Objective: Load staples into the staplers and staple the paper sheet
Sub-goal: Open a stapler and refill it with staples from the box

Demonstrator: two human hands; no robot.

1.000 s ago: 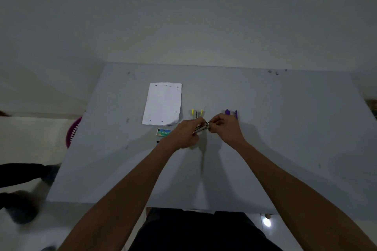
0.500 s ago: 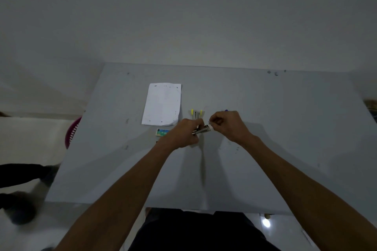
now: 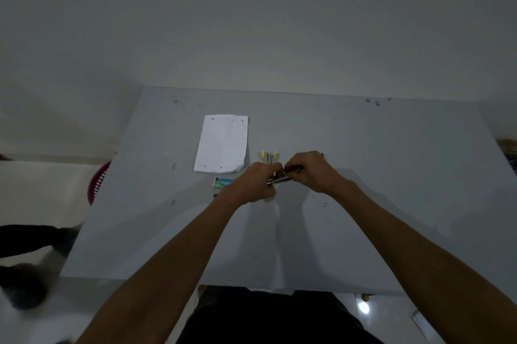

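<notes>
since a second ago my right hand (image 3: 312, 171) has slid left over the purple stapler; fingers pinch the far end of the slim metal stapler (image 3: 279, 180), my left hand (image 3: 256, 185) clamps its near end above the grey table (image 3: 391, 175), right of the white paper sheet (image 3: 222, 143).

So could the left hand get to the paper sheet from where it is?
Probably yes: the paper sheet lies flat just beyond the left hand, nothing between them, though that hand is busy holding a metal stapler.

The table (image 3: 391, 175) lies open to my right. On my left sit the paper sheet (image 3: 222, 143) and staple box (image 3: 222, 182).
</notes>
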